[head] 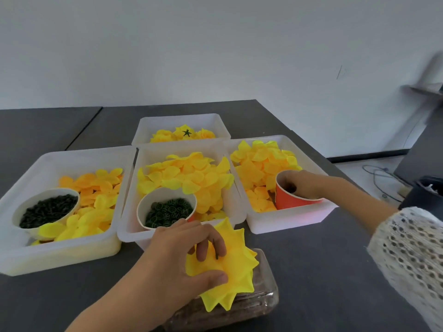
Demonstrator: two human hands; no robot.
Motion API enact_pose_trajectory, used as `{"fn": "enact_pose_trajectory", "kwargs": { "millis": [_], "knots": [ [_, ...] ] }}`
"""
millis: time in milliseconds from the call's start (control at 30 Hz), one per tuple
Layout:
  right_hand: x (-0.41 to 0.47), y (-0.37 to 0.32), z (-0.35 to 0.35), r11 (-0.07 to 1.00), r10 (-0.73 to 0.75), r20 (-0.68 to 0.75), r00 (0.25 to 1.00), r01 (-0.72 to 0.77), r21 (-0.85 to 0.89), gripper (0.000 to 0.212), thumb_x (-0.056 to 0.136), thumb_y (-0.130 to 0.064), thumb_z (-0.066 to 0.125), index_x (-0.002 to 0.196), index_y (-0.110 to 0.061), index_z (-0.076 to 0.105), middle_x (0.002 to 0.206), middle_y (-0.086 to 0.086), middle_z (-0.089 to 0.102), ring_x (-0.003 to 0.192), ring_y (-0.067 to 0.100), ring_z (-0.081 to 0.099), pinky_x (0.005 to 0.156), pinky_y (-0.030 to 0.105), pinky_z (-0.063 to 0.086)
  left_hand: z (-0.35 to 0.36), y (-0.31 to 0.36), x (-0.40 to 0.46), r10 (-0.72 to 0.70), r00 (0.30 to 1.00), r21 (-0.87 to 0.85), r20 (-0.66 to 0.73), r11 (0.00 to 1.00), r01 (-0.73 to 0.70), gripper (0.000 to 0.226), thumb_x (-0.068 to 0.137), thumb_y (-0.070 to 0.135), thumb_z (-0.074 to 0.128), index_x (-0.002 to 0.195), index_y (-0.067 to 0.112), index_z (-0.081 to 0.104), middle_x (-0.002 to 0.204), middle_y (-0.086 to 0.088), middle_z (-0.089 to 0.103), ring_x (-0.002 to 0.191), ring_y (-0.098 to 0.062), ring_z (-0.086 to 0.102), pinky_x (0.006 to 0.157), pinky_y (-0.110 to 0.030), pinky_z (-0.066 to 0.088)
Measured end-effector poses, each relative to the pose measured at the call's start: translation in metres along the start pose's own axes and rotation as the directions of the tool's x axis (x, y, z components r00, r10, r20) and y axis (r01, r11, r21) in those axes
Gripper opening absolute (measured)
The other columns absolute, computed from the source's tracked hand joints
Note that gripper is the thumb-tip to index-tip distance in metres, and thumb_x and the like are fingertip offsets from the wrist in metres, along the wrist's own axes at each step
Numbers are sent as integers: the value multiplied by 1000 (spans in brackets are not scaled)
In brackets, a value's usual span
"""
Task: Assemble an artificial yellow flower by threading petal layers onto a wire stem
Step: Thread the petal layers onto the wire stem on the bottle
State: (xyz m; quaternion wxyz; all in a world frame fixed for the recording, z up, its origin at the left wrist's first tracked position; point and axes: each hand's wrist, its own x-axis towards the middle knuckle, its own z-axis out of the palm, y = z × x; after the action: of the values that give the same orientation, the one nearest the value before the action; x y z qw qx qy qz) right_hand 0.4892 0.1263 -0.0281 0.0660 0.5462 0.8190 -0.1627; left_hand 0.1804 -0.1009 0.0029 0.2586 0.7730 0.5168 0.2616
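No writing, label, brand or number can be read anywhere here. The white bins carry no print that I can make out, and neither do the paper cups. A thin dark stroke on the wall (339,71) at the right might be a scratch or a pen line, but it is too small to tell and forms no letter.
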Motion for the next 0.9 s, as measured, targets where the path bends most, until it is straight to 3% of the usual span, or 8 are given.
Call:
{"fn": "enact_pose_trajectory", "kwargs": {
  "millis": [67, 200, 267, 367, 567, 800, 900],
  "knots": [
    [2, 0, -2, 1000, -19, 3, 1000, 19, -10, 23, 89, -21, 58, 100, -39, 51, 93, -19, 57, 88, 9, 57, 69, 20, 41, -1, 1, -1, -3, 1000, -4, -2, 1000, 3, 36, 71, 54, 78, 100, 44, 58, 94, 15, 52, 91, -8, 47, 77, -19, 33],
    [4, 10, -6, 998, 58, 20, 998, -57, -13, 20, 84, -20, 63, 95, -35, 57, 90, -13, 62, 83, 6, 58, 67, 22, 44, -1, 1, -2, -1, 1000, 2, 2, 1000, 1, 35, 72, 54, 78, 99, 45, 58, 95, 16, 52, 91, -4, 47, 75, -21, 32],
    [4, 15, -8, 993, 89, -33, 996, -91, -72, 12, 81, -21, 67, 79, -28, 58, 83, -6, 61, 75, 10, 56, 61, 23, 40, 0, 1, -2, -5, 1000, -11, 0, 1000, 5, 34, 72, 54, 77, 98, 44, 59, 92, 15, 53, 90, -4, 48, 75, -22, 33],
    [-1, 19, -10, 995, 60, -156, 986, -72, -74, 19, 78, -23, 72, 69, -13, 59, 71, -1, 59, 66, 15, 54, 54, 25, 33, 0, 1, -2, -16, 1000, -28, -6, 999, 16, 32, 71, 52, 78, 96, 41, 61, 90, 13, 53, 87, -7, 49, 73, -21, 36],
    [-21, 14, -12, 998, 12, -245, 970, 3, 59, 27, 77, -24, 77, 61, -16, 57, 72, -1, 57, 67, 9, 50, 57, 25, 33, 0, 0, -3, -47, 999, -100, 1, 994, 47, 29, 71, 45, 81, 93, 39, 63, 83, 17, 52, 75, -2, 47, 66, -10, 38],
    [-39, -11, -41, 946, 84, -223, 971, -7, 325, 19, 86, -19, 70, 75, -5, 63, 66, 1, 61, 59, 13, 52, 57, 25, 36, 1, -4, -3, -63, 998, -181, 18, 981, 65, 24, 71, 40, 84, 88, 35, 66, 76, 20, 50, 71, 0, 46, 63, -10, 37],
    [-52, -40, -68, 949, 81, -233, 969, -3, 317, 19, 89, -16, 65, 78, -1, 62, 68, 9, 66, 54, 19, 51, 54, 27, 39, 1, -4, -3, -66, 998, -202, 22, 977, 69, 23, 71, 38, 85, 87, 34, 67, 74, 20, 49, 71, 1, 45, 62, -11, 36]
  ]
}}
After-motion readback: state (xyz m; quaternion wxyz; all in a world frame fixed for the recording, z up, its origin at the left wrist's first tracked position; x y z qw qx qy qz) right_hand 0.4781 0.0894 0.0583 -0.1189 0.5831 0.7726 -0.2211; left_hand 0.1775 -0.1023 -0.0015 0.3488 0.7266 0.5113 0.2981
